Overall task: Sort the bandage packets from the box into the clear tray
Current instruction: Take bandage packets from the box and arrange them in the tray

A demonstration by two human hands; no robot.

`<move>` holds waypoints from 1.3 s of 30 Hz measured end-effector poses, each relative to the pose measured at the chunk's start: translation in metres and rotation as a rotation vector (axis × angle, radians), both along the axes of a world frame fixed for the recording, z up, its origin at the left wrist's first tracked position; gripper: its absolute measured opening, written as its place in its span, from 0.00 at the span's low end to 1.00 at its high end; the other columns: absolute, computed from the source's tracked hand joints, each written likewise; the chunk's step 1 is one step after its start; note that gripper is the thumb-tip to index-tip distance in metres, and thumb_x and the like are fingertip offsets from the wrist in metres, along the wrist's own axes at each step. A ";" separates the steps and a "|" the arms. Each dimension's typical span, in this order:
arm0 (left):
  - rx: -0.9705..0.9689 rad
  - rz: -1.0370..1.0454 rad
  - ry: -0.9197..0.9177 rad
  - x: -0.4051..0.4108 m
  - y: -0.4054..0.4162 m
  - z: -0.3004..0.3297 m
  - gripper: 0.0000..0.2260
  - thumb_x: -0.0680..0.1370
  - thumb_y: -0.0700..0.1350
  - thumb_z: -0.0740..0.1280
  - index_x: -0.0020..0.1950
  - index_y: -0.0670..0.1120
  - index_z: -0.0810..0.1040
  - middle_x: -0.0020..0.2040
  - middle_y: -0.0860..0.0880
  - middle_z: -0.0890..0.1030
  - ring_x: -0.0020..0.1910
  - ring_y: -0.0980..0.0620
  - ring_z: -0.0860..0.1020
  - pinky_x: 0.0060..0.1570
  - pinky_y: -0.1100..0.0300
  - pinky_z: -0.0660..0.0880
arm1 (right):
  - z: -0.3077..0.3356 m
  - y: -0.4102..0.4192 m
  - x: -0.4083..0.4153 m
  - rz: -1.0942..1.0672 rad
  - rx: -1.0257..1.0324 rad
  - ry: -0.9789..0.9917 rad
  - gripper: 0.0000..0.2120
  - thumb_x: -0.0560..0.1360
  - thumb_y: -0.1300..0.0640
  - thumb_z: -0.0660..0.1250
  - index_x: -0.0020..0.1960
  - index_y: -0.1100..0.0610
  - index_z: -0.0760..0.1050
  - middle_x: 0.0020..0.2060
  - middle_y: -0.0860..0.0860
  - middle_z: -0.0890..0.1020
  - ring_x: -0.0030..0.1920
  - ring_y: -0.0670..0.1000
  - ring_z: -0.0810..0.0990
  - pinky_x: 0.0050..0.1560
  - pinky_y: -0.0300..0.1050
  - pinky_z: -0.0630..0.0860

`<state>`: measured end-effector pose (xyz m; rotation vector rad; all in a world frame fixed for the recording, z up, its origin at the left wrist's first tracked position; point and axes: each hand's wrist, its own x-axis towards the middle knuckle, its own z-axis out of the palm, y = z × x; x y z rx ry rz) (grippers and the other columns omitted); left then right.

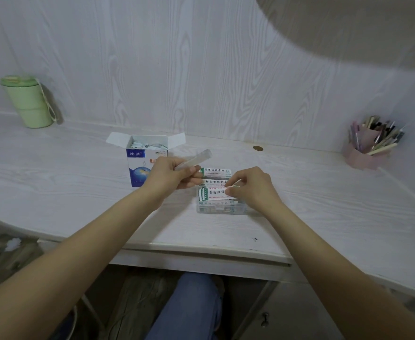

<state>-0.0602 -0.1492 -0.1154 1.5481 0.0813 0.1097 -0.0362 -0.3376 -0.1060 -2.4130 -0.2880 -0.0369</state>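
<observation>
An open white-and-blue bandage box (137, 160) stands on the desk with several packets showing inside. To its right sits the clear tray (221, 209), holding rows of white packets with green print (215, 171). My left hand (174, 174) grips a clear plastic lid (196, 158), held tilted above the tray's left end. My right hand (250, 186) pinches a small stack of bandage packets (213, 193) over the front part of the tray.
A green lidded cup (27, 101) stands at the far left by the wall. A pink holder full of pens (370, 146) is at the right. A small brass disc (257, 148) lies behind the tray. The desk's front edge (201, 251) runs above my knee.
</observation>
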 end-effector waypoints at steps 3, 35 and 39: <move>0.061 -0.011 0.031 -0.003 0.001 0.002 0.07 0.80 0.39 0.62 0.49 0.42 0.79 0.38 0.50 0.84 0.34 0.57 0.82 0.39 0.65 0.79 | 0.000 0.003 -0.001 0.027 -0.048 0.014 0.02 0.70 0.61 0.74 0.43 0.56 0.83 0.30 0.48 0.78 0.32 0.44 0.74 0.27 0.27 0.66; 0.320 -0.069 0.034 -0.010 0.000 0.012 0.10 0.81 0.44 0.60 0.54 0.43 0.80 0.32 0.51 0.69 0.31 0.56 0.68 0.37 0.63 0.74 | 0.002 0.025 0.000 0.229 -0.211 0.038 0.05 0.71 0.57 0.73 0.46 0.55 0.85 0.28 0.44 0.75 0.31 0.42 0.71 0.31 0.36 0.66; 0.470 -0.111 0.009 -0.012 0.001 0.011 0.11 0.82 0.46 0.57 0.55 0.46 0.79 0.35 0.49 0.69 0.35 0.53 0.70 0.39 0.62 0.74 | 0.004 0.021 -0.001 0.212 -0.121 0.034 0.07 0.74 0.56 0.69 0.44 0.58 0.84 0.29 0.48 0.77 0.30 0.45 0.72 0.32 0.37 0.69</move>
